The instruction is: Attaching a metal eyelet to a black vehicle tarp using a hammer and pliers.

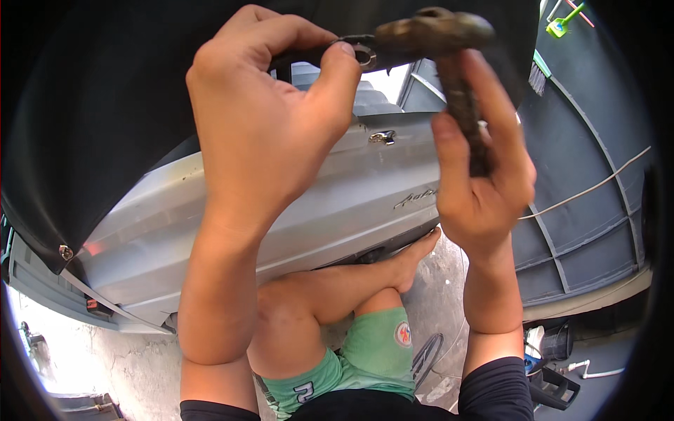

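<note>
My left hand (267,119) is closed, pinching a dark piece with a round metal ring (365,57) at the underside of a black panel (105,98) overhead. My right hand (484,182) grips a worn hammer upright by its handle. The hammer's blurred head (432,31) is just right of the ring and partly over the dark piece; whether they touch I cannot tell. Below both hands stretches a silver vehicle body panel (316,210) with a small chrome latch (382,138). A small metal fitting (66,252) sits at the black panel's lower left corner.
My bare legs (337,288) are crossed on the concrete floor (140,358). A dark ribbed wall (576,182) with a pale cable stands at right, beside a green brush (539,67) and a green dustpan (558,27). Black items and a bucket (558,342) lie at lower right.
</note>
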### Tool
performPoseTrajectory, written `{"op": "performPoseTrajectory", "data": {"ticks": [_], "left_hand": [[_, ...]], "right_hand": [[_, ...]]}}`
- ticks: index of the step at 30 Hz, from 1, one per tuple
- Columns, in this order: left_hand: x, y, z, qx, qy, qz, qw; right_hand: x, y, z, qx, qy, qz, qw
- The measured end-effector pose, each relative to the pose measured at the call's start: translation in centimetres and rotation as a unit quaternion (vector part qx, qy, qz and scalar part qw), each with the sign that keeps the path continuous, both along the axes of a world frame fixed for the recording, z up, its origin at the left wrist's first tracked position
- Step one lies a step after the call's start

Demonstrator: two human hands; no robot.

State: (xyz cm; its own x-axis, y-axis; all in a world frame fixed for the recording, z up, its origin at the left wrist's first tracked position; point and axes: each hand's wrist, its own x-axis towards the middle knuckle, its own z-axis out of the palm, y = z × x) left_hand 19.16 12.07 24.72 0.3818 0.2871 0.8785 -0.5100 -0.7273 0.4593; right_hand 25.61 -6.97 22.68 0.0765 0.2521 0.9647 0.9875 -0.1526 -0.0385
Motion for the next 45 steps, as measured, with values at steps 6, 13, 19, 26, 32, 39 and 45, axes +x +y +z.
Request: {"op": "performPoseTrajectory", "data": {"ticks": [6, 13, 19, 26, 32, 39, 45], "left_hand": [[-0.3, 0.2, 0.5, -0.042, 0.046, -0.022, 0.998], [0.4, -0.1, 0.7, -0.114, 0.059, -0.062, 0.99], [0.3, 0.2, 0.7, -0.062, 0.049, -0.049, 0.996], [0.4, 0.3, 0.4, -0.045, 0.041, -0.057, 0.997], [0.2, 0.6, 0.3, -0.033, 0.052, -0.053, 0.997], [0.2, 0.0, 0.2, -0.062, 0.028, -0.058, 0.996], [0.3, -0.2, 0.4, -0.077, 0.035, -0.076, 0.994]], "right_hand": [[0.4, 0.0, 0.5, -0.046, 0.009, -0.037, 0.998], [-0.4, -0.9, 2.0, -0.09, 0.008, -0.054, 0.994], [-0.9, -0.9, 3.5, -0.104, 0.001, -0.004, 0.995], [-1.2, -1.2, 4.8, -0.152, 0.005, -0.003, 0.988], [-1.0, -1.0, 5.8, -0.107, -0.07, 0.019, 0.992], [-1.8, -1.0, 6.3, -0.106, -0.041, 0.024, 0.993], [-1.8, -1.5, 5.4, -0.201, -0.022, -0.062, 0.977]]}}
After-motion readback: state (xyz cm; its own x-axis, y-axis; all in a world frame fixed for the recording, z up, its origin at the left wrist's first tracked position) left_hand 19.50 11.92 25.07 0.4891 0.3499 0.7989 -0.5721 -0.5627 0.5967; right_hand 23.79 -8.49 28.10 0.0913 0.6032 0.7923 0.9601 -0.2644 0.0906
